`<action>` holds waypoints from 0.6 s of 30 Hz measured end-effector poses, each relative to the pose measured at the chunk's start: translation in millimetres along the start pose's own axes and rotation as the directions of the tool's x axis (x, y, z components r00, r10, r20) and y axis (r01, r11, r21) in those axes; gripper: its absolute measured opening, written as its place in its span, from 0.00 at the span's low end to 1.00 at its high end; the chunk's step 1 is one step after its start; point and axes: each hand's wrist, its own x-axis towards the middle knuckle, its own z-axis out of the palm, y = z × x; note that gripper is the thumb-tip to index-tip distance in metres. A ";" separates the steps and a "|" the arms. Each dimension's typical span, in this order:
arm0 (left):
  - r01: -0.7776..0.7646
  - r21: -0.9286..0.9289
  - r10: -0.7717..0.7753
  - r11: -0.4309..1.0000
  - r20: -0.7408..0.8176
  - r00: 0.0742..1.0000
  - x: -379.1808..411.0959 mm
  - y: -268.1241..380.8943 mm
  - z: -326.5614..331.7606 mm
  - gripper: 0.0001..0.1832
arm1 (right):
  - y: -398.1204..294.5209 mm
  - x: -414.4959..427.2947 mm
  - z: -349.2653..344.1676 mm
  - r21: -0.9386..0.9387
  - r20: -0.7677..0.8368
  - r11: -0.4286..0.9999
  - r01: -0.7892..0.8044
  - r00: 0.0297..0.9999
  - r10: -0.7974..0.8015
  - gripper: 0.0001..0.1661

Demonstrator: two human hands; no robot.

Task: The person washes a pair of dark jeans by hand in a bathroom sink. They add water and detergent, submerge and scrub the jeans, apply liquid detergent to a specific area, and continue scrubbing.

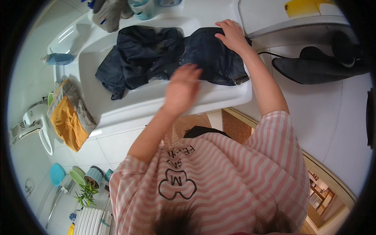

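Note:
Dark blue denim jeans (152, 55), wet-looking and bunched on the left, lie across a white washbasin (117, 107). Flatter cloth with a stitched hem or band lies at the right end. My right hand (230, 35) rests palm down on the upper right part of the jeans, its thumb apart and its fingertips reaching past their upper edge. My left hand (183, 85) is motion-blurred over the near edge of the jeans and the basin's front; whether it touches the cloth cannot be told. Whitish streaks, perhaps suds, show on the denim.
A blue bottle (60, 59) lies on the left rim, near an orange and grey cloth (70, 114) hanging over the corner. More bottles (142, 8) and a grey cloth or glove (110, 14) are at the back. To the right are a black object (311, 66) and its cord.

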 end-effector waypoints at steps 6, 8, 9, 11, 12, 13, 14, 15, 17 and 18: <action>0.068 0.153 -0.075 0.986 0.044 0.996 44.3 37.4 97.5 0.34 | -2.2 -5.0 -15.7 0.031 0.166 0.999 0.030 0.985 -0.035 0.15; 0.096 0.162 -0.106 0.982 0.054 0.993 44.4 35.8 103.7 0.34 | -6.2 -20.3 -17.6 0.055 0.069 0.991 0.122 0.990 -0.125 0.13; 0.097 0.156 -0.107 0.983 0.055 0.993 44.7 36.3 103.2 0.34 | -11.5 -26.9 -19.8 0.051 0.049 0.988 0.143 0.988 -0.146 0.12; 0.101 0.147 -0.110 0.984 0.055 0.992 44.6 35.9 102.9 0.34 | -17.5 -39.5 -16.5 0.080 0.038 0.985 0.153 0.987 -0.156 0.11; 0.108 0.152 -0.119 0.983 0.068 0.991 44.7 36.0 103.7 0.34 | -20.3 -44.3 -16.6 0.086 0.061 0.986 0.140 0.988 -0.145 0.11; 0.115 0.157 -0.129 0.981 0.081 0.988 44.2 36.1 104.2 0.34 | -21.3 -46.6 -14.2 0.093 0.084 0.988 0.126 0.987 -0.134 0.10; 0.123 0.162 -0.139 0.979 0.094 0.986 43.9 35.5 103.9 0.34 | -19.2 -47.1 -6.3 0.159 0.024 0.977 0.144 0.988 -0.149 0.10; 0.117 0.157 -0.132 0.981 0.090 0.987 45.0 35.1 102.4 0.34 | -17.9 -41.2 -3.8 0.127 0.031 0.984 0.126 0.991 -0.131 0.10; 0.100 0.141 -0.114 0.985 0.091 0.989 47.2 38.0 99.8 0.35 | -12.1 -25.2 -2.0 0.062 0.046 0.995 0.080 0.995 -0.083 0.10; 0.086 0.162 -0.101 0.983 0.089 0.991 48.7 36.1 97.9 0.35 | -7.9 -11.4 2.2 0.003 -0.064 0.996 0.090 0.994 -0.089 0.10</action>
